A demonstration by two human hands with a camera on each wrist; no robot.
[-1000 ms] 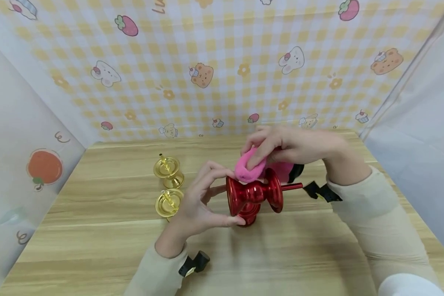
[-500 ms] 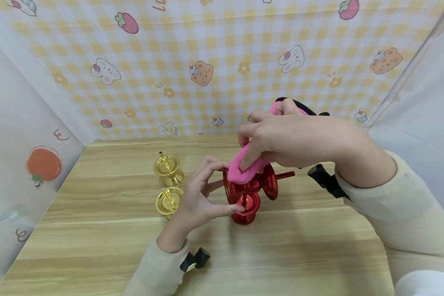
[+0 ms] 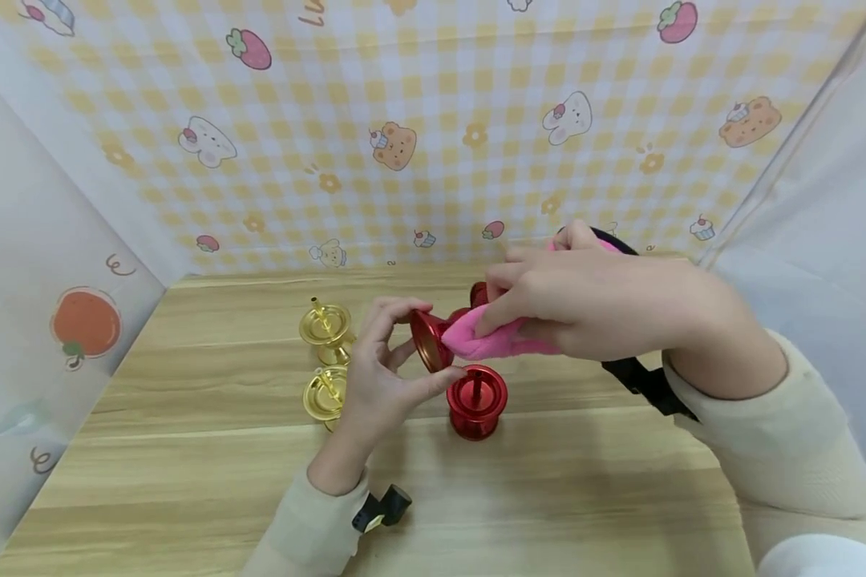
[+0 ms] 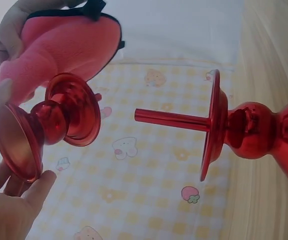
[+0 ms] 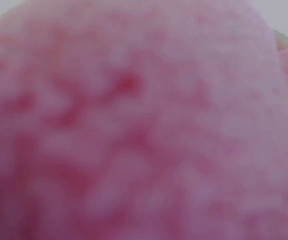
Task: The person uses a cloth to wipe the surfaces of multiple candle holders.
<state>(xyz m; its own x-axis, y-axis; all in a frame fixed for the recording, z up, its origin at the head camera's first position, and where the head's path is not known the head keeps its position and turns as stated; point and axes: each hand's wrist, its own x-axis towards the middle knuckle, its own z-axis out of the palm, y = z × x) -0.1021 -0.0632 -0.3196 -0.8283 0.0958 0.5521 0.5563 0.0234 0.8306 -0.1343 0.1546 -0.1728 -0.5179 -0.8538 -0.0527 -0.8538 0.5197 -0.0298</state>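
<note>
My left hand [image 3: 375, 377] grips a shiny red candle holder [image 3: 427, 340] by the rim of its base, thumb below and fingers above. In the left wrist view, that candle holder [image 4: 51, 122] lies tilted on its side in the air, its hollow base towards the palm. My right hand [image 3: 584, 296] bunches a pink cloth [image 3: 476, 343] with black edging and holds it against the holder's stem. The cloth hides part of the stem and dish from the head view. Blurred pink cloth [image 5: 144, 130] fills most of the right wrist view.
A second red candle holder [image 3: 476, 409] stands upright on the wooden table [image 3: 548, 497], just below the hands. Two gold candle holders stand to the left, one farther back [image 3: 325, 324] and one nearer [image 3: 326, 397], close to my left hand. A checked curtain [image 3: 433, 104] closes off the back.
The held candle holder has shifted left and turned, its hollow base now showing. My right hand rose with the cloth, then came lower again. The standing red holder is less covered.
</note>
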